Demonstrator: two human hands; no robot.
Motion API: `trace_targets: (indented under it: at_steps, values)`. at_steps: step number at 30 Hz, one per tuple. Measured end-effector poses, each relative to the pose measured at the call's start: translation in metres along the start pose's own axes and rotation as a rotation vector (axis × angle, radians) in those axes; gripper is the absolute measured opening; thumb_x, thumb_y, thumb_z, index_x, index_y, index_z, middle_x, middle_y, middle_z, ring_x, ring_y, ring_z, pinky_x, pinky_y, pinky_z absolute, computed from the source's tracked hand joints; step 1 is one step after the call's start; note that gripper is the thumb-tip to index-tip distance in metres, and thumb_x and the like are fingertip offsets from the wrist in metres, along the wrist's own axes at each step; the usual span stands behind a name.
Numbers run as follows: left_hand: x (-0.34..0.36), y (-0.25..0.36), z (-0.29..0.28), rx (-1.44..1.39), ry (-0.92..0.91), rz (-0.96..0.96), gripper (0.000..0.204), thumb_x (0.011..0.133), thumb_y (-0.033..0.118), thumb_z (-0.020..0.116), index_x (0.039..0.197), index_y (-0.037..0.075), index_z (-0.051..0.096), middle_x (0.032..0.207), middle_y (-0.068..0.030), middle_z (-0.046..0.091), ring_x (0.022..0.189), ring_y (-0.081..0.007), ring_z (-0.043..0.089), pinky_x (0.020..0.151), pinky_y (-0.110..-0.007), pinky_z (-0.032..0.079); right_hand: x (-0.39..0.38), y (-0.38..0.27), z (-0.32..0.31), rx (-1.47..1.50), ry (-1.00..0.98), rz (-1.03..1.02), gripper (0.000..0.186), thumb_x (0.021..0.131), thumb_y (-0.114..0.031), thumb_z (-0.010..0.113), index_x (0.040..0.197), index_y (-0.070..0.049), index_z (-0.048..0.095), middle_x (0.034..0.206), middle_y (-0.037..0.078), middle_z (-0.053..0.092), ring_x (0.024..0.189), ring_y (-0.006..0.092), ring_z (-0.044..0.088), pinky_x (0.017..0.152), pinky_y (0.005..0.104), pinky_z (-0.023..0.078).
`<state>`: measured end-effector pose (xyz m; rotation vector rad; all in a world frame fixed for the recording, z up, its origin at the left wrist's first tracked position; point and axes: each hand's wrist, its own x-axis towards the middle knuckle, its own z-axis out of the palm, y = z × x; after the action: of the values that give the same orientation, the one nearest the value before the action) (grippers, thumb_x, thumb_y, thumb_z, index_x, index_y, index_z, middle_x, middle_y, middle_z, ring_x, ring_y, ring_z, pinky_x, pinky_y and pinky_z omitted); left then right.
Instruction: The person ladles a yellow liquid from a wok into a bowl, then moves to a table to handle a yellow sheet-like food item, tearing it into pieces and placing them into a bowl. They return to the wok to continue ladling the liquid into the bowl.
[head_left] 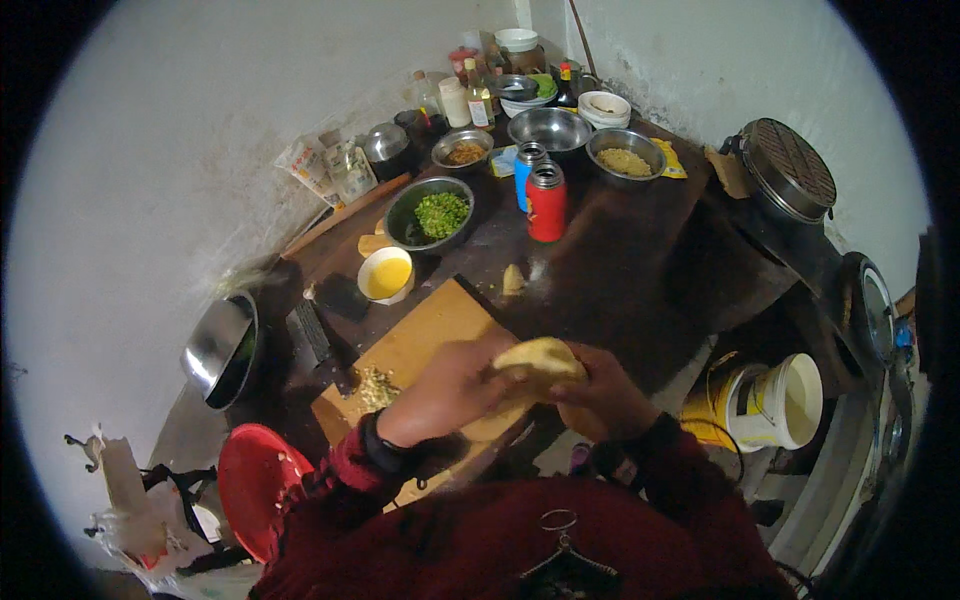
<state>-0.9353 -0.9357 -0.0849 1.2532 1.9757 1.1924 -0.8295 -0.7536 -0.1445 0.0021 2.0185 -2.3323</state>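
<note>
Near to you, your left hand (455, 385) and your right hand (605, 390) are together in front of your chest, and the fingers of both are bent and grasping one pale yellow piece of food (542, 355) from its two sides. This piece is in the air, above the near edge of the cutting board (430, 330). To your left, lower than the table top, there is a red basin (255, 475); to your right, also low, a white bucket (801, 402) lies tilted. On the board, beside your left wrist, there is a heap of pale chopped bits (376, 387). Beyond the board, a smaller pale piece (513, 280) is on the dark table (625, 265). Farther to the left, a white bowl (398, 297) contains yellow liquid, just beside a metal bowl (403, 208) with chopped greens (441, 214). Behind the smaller piece, a red bottle (546, 207) stands upright before a blue bottle (523, 178). Farthest, near the wall, there are a wide metal bowl (549, 130) and a glass bottle (478, 105).
</note>
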Motion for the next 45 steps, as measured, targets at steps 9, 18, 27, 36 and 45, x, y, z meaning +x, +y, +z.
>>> trace_targets:
  at_steps: [9,18,27,36,45]
  values:
    - [0.052,0.035,0.069,-0.233,-0.288,-0.075,0.023,0.088,0.022,0.057,0.097,0.001,0.055,0.070,-0.0015,0.056,0.061,-0.0073,0.052,0.055,-0.024,0.043,-0.082,-0.012,-0.065,0.214,0.095,0.170,0.040,0.083,-0.025,0.061,0.114,-0.001,0.053,0.092,0.005,0.060,0.074,0.0099,0.056,0.063,0.0241,0.048]
    - [0.047,0.015,0.047,-0.337,-0.327,-0.001,0.025,0.089,0.025,0.055,0.093,0.001,0.058,0.065,0.0004,0.054,0.058,-0.0050,0.048,0.051,-0.024,0.041,-0.059,-0.021,-0.045,0.203,0.052,0.136,0.036,0.085,-0.027,0.059,0.110,-0.002,0.054,0.088,0.004,0.060,0.073,0.0099,0.057,0.060,0.0240,0.047]
    - [0.039,0.015,0.037,-0.518,-0.342,0.025,0.029,0.089,0.028,0.053,0.093,0.000,0.058,0.067,0.0013,0.054,0.059,-0.0054,0.048,0.051,-0.022,0.040,-0.046,-0.036,-0.029,0.322,-0.026,0.141,0.032,0.086,-0.028,0.056,0.106,-0.003,0.054,0.079,0.004,0.058,0.058,0.0089,0.054,0.045,0.0220,0.042]
    - [0.060,0.015,0.055,-0.640,-0.305,-0.106,0.026,0.085,0.028,0.057,0.089,0.002,0.058,0.071,-0.0033,0.058,0.057,-0.0095,0.052,0.050,-0.023,0.041,-0.057,-0.032,-0.044,0.390,0.010,-0.046,0.034,0.089,-0.027,0.050,0.107,0.001,0.052,0.091,0.007,0.061,0.082,0.0140,0.058,0.068,0.0258,0.047]
    - [0.107,0.026,0.109,-0.756,-0.125,0.043,0.019,0.092,0.021,0.045,0.101,0.005,0.051,0.079,-0.0059,0.055,0.071,-0.0155,0.057,0.060,-0.026,0.049,-0.093,-0.021,-0.073,0.412,0.417,-0.024,0.036,0.088,-0.033,0.051,0.102,-0.001,0.056,0.089,0.007,0.061,0.081,0.0159,0.059,0.071,0.0277,0.047]
